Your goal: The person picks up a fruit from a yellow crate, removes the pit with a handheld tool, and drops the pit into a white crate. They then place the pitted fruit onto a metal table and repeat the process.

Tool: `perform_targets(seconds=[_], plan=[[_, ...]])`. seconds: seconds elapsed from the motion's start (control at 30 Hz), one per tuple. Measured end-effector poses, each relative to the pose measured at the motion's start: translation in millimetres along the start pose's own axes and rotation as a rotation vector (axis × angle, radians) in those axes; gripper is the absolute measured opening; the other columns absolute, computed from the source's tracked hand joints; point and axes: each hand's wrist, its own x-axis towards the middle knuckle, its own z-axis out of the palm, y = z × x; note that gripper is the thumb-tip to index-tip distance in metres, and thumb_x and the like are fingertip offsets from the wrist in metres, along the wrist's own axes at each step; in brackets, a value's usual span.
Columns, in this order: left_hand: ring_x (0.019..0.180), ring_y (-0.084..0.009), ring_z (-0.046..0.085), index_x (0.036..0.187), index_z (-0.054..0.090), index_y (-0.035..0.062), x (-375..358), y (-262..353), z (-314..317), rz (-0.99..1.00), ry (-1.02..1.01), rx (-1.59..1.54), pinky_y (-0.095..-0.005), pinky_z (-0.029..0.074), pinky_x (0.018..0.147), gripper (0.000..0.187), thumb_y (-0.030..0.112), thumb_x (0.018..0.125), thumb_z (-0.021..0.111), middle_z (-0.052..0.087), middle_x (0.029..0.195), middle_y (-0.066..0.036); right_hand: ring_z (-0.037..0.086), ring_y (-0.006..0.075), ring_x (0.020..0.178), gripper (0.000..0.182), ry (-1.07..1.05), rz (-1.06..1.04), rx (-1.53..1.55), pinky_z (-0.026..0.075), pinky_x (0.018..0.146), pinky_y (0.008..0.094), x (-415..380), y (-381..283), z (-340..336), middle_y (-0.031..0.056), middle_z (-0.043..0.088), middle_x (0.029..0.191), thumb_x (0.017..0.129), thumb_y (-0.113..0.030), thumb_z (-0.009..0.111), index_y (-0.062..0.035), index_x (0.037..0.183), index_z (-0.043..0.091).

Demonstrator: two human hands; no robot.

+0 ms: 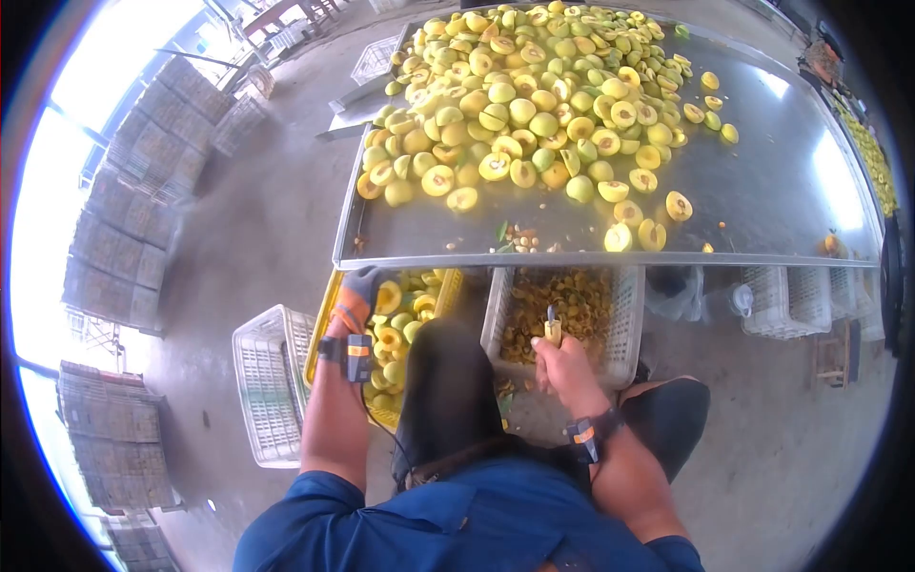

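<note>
left hand (362, 282) | 11 o'clock of yellow crate (452, 292) | grip: can't tell | right hand (568, 368) | holding tool (553, 332) | 6 o'clock of white crate (625, 315)

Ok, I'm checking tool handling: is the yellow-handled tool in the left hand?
No, the right hand grips the yellow-handled tool, and the left hand is apart from it.

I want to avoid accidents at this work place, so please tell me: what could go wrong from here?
The tool in the right hand has an exposed tip, which might nick the person. If dropped, it could fall among the scraps in the crate. Fruit halves near the front edge of the table might roll off.
</note>
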Motion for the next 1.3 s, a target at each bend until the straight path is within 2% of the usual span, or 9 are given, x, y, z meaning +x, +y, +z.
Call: perform_targets(seconds=[0.03, 0.13, 0.23, 0.43, 0.63, 0.77, 0.8, 1.1, 1.3], plan=[[0.089, -0.0163, 0.072, 0.102, 0.079, 0.0014, 0, -1, -2, -0.546, 0.090, -0.356, -0.0338, 0.058, 0.081, 0.020, 0.015, 0.102, 0.065, 0.079, 0.092, -0.007, 0.054, 0.0150, 0.045, 0.028, -0.002, -0.008, 0.000, 0.041, 0.040, 0.0327, 1, -1, 0, 0.0023, 0.052, 0.059, 0.102, -0.023, 0.064, -0.0047, 0.083, 0.055], [0.087, -0.0376, 0.073, 0.096, 0.078, 0.0038, 19, 40, -33, -0.476, 0.029, 0.308, -0.0428, 0.057, 0.081, 0.031, 0.033, 0.098, 0.068, 0.077, 0.091, -0.019, 0.057, 0.0147, 0.046, 0.028, -0.028, -0.056, -0.059, 0.043, 0.042, 0.0332, 9, 1, -3, 0.0041, 0.056, 0.059, 0.101, -0.024, 0.065, -0.0024, 0.085, 0.057], [0.101, -0.0418, 0.071, 0.103, 0.080, 0.0086, 51, 80, -40, -0.476, 0.140, 0.535, -0.0469, 0.057, 0.087, 0.034, 0.040, 0.095, 0.068, 0.076, 0.109, -0.021, 0.057, 0.0151, 0.048, 0.028, -0.002, -0.055, -0.114, 0.044, 0.046, 0.0339, 10, -1, -2, 0.0043, 0.058, 0.060, 0.100, -0.024, 0.067, 0.0003, 0.089, 0.060], [0.110, -0.0400, 0.071, 0.122, 0.075, 0.0105, 149, 94, 33, -0.153, 0.077, 0.122, -0.0460, 0.056, 0.098, 0.037, 0.030, 0.091, 0.074, 0.075, 0.119, -0.020, 0.060, 0.0160, 0.055, 0.028, 0.031, -0.045, -0.183, 0.047, 0.054, 0.0353, 6, -16, 6, 0.0046, 0.062, 0.067, 0.098, -0.025, 0.070, 0.0021, 0.097, 0.063], [0.114, -0.0382, 0.071, 0.131, 0.071, 0.0091, 198, 85, 95, -0.188, -0.073, 0.306, -0.0436, 0.056, 0.100, 0.059, 0.039, 0.082, 0.087, 0.076, 0.122, -0.018, 0.068, 0.0262, 0.076, 0.030, 0.043, -0.111, -0.255, 0.052, 0.069, 0.0427, 14, -7, 2, 0.0133, 0.067, 0.081, 0.097, -0.025, 0.069, 0.0038, 0.103, 0.064], [0.080, -0.0169, 0.072, 0.131, 0.070, 0.0057, 165, 112, 82, -0.108, -0.202, -0.101, -0.0313, 0.060, 0.074, 0.042, 0.012, 0.090, 0.079, 0.077, 0.104, -0.008, 0.070, 0.0421, 0.089, 0.031, 0.103, -0.270, -0.403, 0.052, 0.078, 0.0479, 4, -27, 7, 0.0240, 0.071, 0.090, 0.096, -0.024, 0.067, 0.0047, 0.108, 0.064], [0.072, -0.0082, 0.063, 0.132, 0.070, 0.0043, 147, 159, 68, -0.288, -0.244, -0.422, -0.0251, 0.056, 0.065, 0.040, 0.003, 0.092, 0.074, 0.074, 0.100, -0.004, 0.068, 0.0496, 0.092, 0.029, 0.101, -0.290, -0.413, 0.053, 0.079, 0.0493, -3, -42, 8, 0.0287, 0.071, 0.093, 0.096, -0.022, 0.067, 0.0049, 0.108, 0.064], [0.100, -0.0183, 0.071, 0.133, 0.070, 0.0049, 45, 254, 96, 0.206, -0.349, -0.282, -0.0342, 0.058, 0.090, 0.036, 0.008, 0.097, 0.073, 0.078, 0.112, -0.012, 0.065, 0.0560, 0.085, 0.027, 0.205, -0.567, -0.660, 0.050, 0.074, 0.0580, -18, -53, -3, 0.0317, 0.067, 0.082, 0.096, -0.017, 0.067, 0.0048, 0.105, 0.055], [0.109, -0.0330, 0.072, 0.130, 0.071, 0.0032, 29, 258, 99, 0.057, -0.443, -0.294, -0.0391, 0.057, 0.095, 0.036, 0.011, 0.095, 0.071, 0.076, 0.118, -0.020, 0.066, 0.0558, 0.088, 0.024, -0.026, -0.445, -0.495, 0.052, 0.079, 0.0606, -24, -37, -14, 0.0345, 0.068, 0.088, 0.096, -0.016, 0.065, 0.0050, 0.105, 0.056]])
